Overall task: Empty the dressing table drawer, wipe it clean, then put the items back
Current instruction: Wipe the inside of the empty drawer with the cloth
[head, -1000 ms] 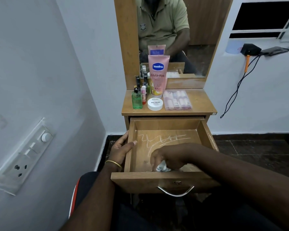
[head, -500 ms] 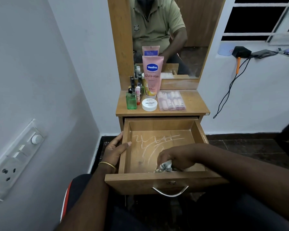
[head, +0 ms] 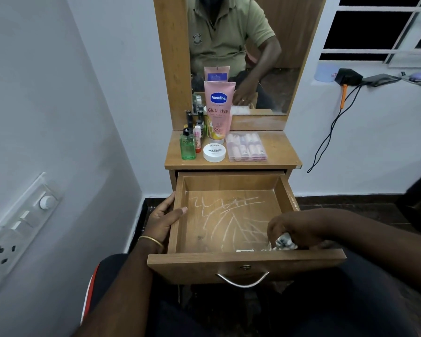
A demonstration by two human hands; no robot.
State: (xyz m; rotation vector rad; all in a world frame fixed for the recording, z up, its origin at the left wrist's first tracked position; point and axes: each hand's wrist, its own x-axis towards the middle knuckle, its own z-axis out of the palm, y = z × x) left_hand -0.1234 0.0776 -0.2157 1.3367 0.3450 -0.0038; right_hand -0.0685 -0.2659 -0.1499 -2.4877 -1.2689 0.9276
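The drawer (head: pixel 229 222) stands pulled out toward the person, handle nearest. The right hand (head: pixel 292 229) grips a bunched cloth (head: pixel 283 242) at the near right corner of the drawer floor. The left hand (head: pixel 164 218) clasps the drawer's left wall.

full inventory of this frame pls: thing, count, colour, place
drawer: 1, brown wood, pulled open, white streaks on its floor
cloth: 1, white patterned, front right of drawer
Vaseline tube: 1, pink, upright on tabletop
green bottle: 1, tabletop left
nail polish jar: 1, white, tabletop front
clear case: 1, pink contents, tabletop right
small bottles: several, dark-capped, behind green bottle
mirror: 1, wood-framed
switch panel: 1, white, left wall
left hand: holds drawer's left wall
right hand: grips cloth
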